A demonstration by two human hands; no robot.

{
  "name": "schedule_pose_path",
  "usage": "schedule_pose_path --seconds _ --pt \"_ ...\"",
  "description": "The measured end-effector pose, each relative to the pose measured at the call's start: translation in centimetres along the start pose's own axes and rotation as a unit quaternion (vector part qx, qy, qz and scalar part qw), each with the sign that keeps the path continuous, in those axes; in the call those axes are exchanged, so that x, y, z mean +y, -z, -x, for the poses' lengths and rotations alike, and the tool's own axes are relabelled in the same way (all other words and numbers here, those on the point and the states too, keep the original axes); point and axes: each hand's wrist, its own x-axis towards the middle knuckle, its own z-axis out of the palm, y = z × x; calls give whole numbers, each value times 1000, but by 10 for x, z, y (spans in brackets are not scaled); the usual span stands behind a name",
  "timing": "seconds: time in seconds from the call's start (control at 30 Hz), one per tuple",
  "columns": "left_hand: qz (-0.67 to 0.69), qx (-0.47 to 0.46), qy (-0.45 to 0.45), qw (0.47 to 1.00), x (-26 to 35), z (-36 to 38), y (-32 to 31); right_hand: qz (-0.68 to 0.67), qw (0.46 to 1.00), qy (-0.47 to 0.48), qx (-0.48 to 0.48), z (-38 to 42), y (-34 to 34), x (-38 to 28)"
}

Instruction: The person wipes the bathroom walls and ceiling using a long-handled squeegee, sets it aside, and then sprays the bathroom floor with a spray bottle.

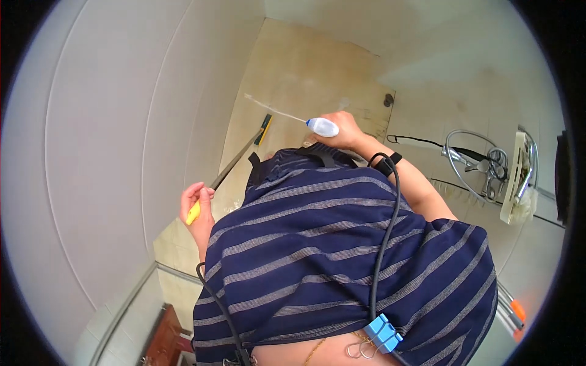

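My left hand (198, 210) is closed around the yellow end of a long-handled floor brush (236, 161). Its narrow dark head with a yellow-green edge (264, 130) rests on the beige tiled floor (293, 73). My right hand (347, 130) grips a white squeeze bottle (323, 127) with a blue neck, tilted so that it points left. A thin pale stream of liquid (274, 110) runs from the nozzle towards the floor beyond the brush head. Part of the bottle is hidden in my palm.
Grey wall panels (116, 122) rise close on the left. At the right are a shower mixer and coiled hose (488, 171) and a white shelf (517, 177). A dark floor drain (389, 99) lies near the far corner. Black cables (386, 244) run along my striped shirt.
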Motion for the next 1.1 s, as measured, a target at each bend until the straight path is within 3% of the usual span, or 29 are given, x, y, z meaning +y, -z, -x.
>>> schedule_pose_path --seconds 0.4,0.8,1.0,1.1 --pt "8 20 29 999 -34 -44 21 10 997 -26 -72 -49 -43 1" --pt "10 71 36 997 -46 -42 17 70 987 31 -140 -98 -79 19" --pt "6 150 55 987 -63 -43 1 72 990 -21 -123 -132 -80 52" --pt "12 171 61 983 -74 -43 -6 101 984 -139 -48 -141 -69 78"
